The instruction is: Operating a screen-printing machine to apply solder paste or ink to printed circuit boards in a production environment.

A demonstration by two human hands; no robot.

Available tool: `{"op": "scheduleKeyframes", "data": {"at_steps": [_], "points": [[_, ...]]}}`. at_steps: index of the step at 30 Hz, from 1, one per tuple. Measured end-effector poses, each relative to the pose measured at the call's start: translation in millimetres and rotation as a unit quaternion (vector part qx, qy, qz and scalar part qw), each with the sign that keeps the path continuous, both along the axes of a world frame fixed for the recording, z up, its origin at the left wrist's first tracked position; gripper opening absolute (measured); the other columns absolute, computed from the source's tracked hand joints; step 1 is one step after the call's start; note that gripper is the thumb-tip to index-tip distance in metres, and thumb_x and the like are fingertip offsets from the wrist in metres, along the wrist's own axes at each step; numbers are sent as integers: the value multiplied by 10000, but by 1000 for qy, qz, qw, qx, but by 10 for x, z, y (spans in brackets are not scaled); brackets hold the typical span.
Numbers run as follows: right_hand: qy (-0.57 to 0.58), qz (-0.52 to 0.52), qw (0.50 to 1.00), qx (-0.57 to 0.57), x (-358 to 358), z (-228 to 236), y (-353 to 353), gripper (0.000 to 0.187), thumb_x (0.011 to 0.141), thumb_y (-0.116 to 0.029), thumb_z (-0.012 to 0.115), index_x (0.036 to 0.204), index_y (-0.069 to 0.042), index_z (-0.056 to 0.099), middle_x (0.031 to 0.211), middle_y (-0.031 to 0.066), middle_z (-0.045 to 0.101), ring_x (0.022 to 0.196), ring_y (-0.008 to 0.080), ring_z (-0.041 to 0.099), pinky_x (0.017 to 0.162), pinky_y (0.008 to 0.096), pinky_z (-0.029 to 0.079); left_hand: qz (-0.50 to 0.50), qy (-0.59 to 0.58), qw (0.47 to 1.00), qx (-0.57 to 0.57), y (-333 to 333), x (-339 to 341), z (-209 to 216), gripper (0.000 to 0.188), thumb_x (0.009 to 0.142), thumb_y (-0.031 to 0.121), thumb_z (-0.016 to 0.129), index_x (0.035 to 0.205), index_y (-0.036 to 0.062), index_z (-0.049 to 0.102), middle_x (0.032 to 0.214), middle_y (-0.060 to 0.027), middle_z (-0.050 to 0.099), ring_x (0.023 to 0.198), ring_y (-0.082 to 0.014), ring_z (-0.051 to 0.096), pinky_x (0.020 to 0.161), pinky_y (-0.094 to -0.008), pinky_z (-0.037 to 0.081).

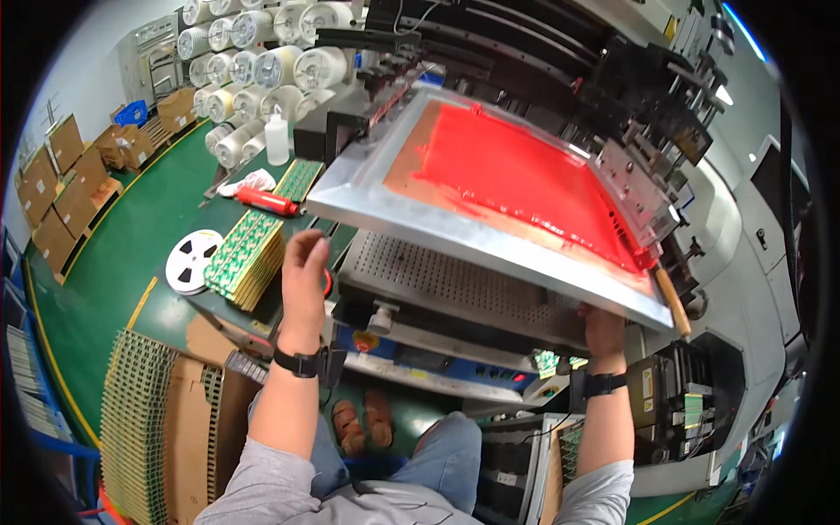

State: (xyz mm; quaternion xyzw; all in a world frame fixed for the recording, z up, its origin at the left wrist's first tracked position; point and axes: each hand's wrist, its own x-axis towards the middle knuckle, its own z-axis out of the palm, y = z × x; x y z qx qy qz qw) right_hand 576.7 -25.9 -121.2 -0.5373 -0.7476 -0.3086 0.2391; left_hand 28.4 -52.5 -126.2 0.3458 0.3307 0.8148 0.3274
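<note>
A screen printing frame (516,249) with a silver metal border is tilted up over a perforated metal bed (437,271). Thick red ink (499,162) covers most of its mesh. My left hand (304,273) is raised left of the bed, fingers loosely bent and apart, holding nothing. It is nearest to a stack of green and white circuit boards (247,254) and the frame's left corner. Beneath the frame's near right edge is my right hand (602,332); its fingers are hidden there, so what they hold cannot be made out. A wooden-handled tool (672,302) lies at the frame's right edge.
A red tube (268,202), a white reel (192,261) and a squeeze bottle (276,138) occupy the left bench. Machine parts with a metal squeegee holder (634,188) hang over the frame's right. Many white spools (276,68) stand behind. Green racks (136,429) stand low left.
</note>
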Motion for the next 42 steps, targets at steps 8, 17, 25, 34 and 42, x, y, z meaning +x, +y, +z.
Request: {"op": "scheduleKeyframes", "data": {"at_steps": [8, 17, 25, 34, 42], "points": [[109, -26, 993, -21, 29, -119, 7, 247, 1036, -289, 471, 1125, -80, 567, 1001, 95, 631, 846, 237, 598, 698, 371, 501, -197, 78, 977, 21, 121, -1, -330, 351, 949, 143, 601, 1278, 40, 533, 1157, -30, 585, 1044, -106, 542, 936, -258, 437], [405, 114, 901, -106, -322, 25, -23, 275, 1046, -322, 418, 1177, -119, 549, 1054, 79, 623, 883, 233, 585, 705, 372, 487, -196, 32, 980, 24, 172, 65, -442, 389, 939, 166, 577, 1302, 54, 495, 1194, -17, 545, 1033, -101, 528, 907, -248, 430], [699, 241, 648, -182, -434, 211, -47, 269, 1005, -337, 531, 1151, -114, 569, 972, 53, 617, 818, 202, 585, 657, 351, 477, -191, 39, 980, 40, 214, 92, -432, 390, 939, 187, 576, 1295, 46, 500, 1190, -33, 541, 1085, -114, 503, 945, -253, 407], [619, 215, 723, -219, -694, 370, -156, 288, 994, -386, 565, 1097, -119, 597, 907, 34, 611, 738, 174, 581, 647, 314, 475, -188, 60, 980, 27, 128, 58, -411, 438, 923, 289, 584, 1281, 46, 514, 1196, -48, 555, 1128, -145, 499, 1006, -280, 364], [481, 189, 837, -179, -522, 265, -121, 274, 985, -376, 583, 1096, -127, 603, 921, 35, 618, 780, 171, 587, 674, 320, 482, -175, 56, 983, 22, 159, 104, -383, 499, 909, 372, 588, 1275, 39, 521, 1200, -67, 563, 1147, -171, 500, 1033, -304, 349]]}}
